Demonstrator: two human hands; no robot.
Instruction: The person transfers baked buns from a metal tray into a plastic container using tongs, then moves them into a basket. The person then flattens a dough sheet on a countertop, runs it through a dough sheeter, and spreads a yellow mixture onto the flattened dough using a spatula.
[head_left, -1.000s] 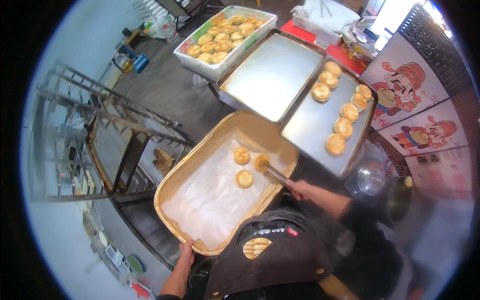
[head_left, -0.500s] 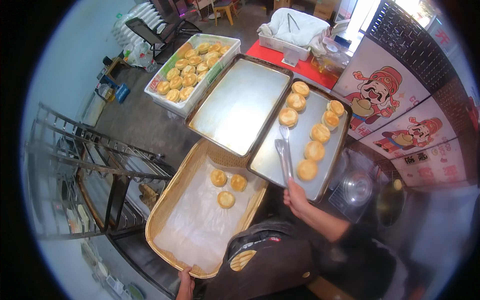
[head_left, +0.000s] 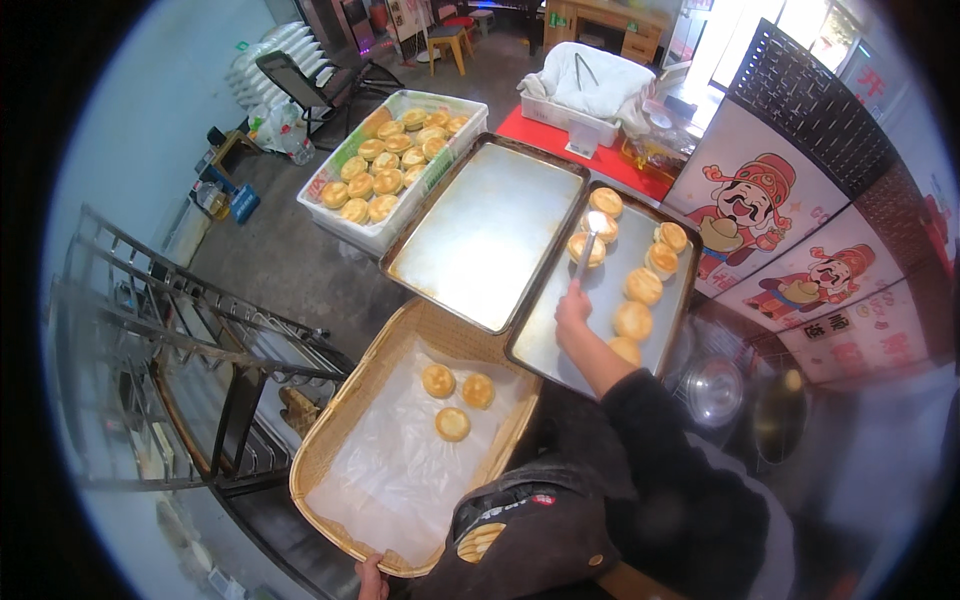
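My right hand (head_left: pixel 574 308) is closed round metal tongs (head_left: pixel 583 262) over the right baking tray (head_left: pixel 545 335). The tongs' tip lies at a round golden pastry (head_left: pixel 597 254) in the left row; whether they grip it I cannot tell. A second row of pastries (head_left: pixel 643 287) runs along the tray's right side. My left hand (head_left: pixel 371 578) holds the near rim of a woven basket (head_left: pixel 312 440) lined with translucent sheet. Three pastries (head_left: pixel 452 424) lie flat on the liner, toward its far end.
A bare baking tray (head_left: pixel 485 225) adjoins the right one. Beyond it stands a white crate (head_left: pixel 335 225) full of pastries. A metal rack (head_left: pixel 215 375) is at left, and a folding screen (head_left: pixel 750 210) at right. A cloth-covered crate (head_left: pixel 590 85) sits on a red surface.
My right hand has moved the tongs farther away, up to the left row of pastries. My left hand stays on the basket rim. The view has shifted slightly.
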